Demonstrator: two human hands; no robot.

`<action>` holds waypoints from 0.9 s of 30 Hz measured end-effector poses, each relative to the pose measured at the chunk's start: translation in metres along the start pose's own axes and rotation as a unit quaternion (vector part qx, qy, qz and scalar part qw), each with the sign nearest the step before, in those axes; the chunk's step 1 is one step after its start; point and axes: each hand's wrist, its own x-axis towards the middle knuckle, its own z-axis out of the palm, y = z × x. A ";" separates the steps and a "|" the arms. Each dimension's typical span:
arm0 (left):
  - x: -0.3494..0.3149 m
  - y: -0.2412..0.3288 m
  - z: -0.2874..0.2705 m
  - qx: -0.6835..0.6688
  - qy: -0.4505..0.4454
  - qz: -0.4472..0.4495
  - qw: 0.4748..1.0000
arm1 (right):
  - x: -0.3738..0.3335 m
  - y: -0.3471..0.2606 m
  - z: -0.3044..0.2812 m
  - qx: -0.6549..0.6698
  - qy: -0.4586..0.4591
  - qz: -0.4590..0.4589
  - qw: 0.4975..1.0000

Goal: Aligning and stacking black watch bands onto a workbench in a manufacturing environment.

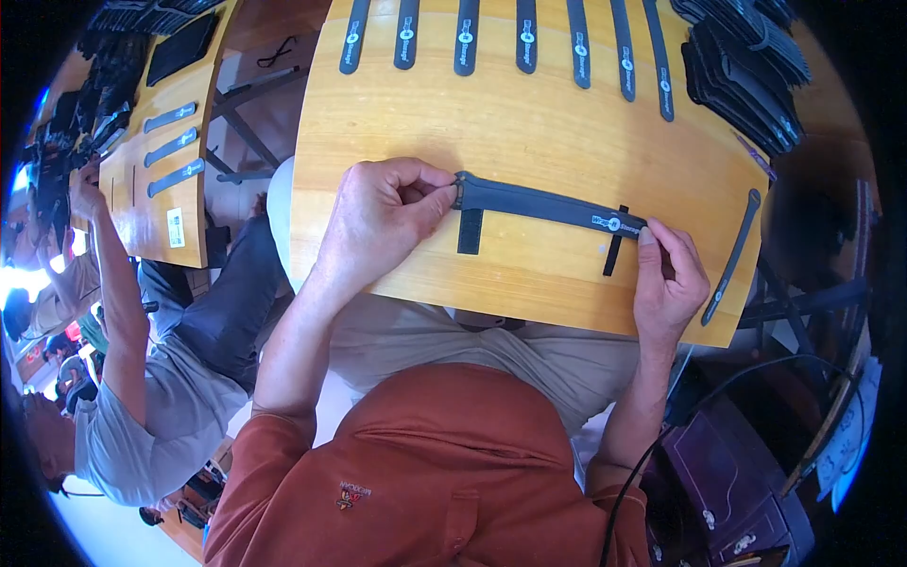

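Observation:
A dark grey strap (543, 205) with pale print near one end stretches between my hands, close above the near part of the table. My left hand (387, 213) pinches its wider, buckle-like left end between thumb and fingertips. At the other end my right hand (669, 274) holds the rounded tip between thumb and forefinger. Under the strap, a short black strip (470, 232) lies by the left end and a narrower black strip (613, 253) by the right end. To the right of my right hand lies a separate grey strap (732, 257).
Several matching straps (466, 38) lie in a row along the far side of the wooden table (397, 123). A stack of dark straps (742, 80) stands at the far right. On the left, another person (156, 416) sits at a second table (179, 222) with straps on it.

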 end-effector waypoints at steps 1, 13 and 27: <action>0.000 0.000 0.000 0.000 0.000 0.000 1.000 | 0.000 0.000 0.000 -0.003 0.001 -0.002 1.000; 0.000 -0.002 0.004 -0.013 0.007 0.006 1.000 | 0.000 0.001 0.000 0.016 0.007 0.012 1.000; 0.001 -0.009 0.007 -0.051 0.021 -0.021 0.998 | 0.000 0.002 0.001 0.022 0.009 0.011 1.000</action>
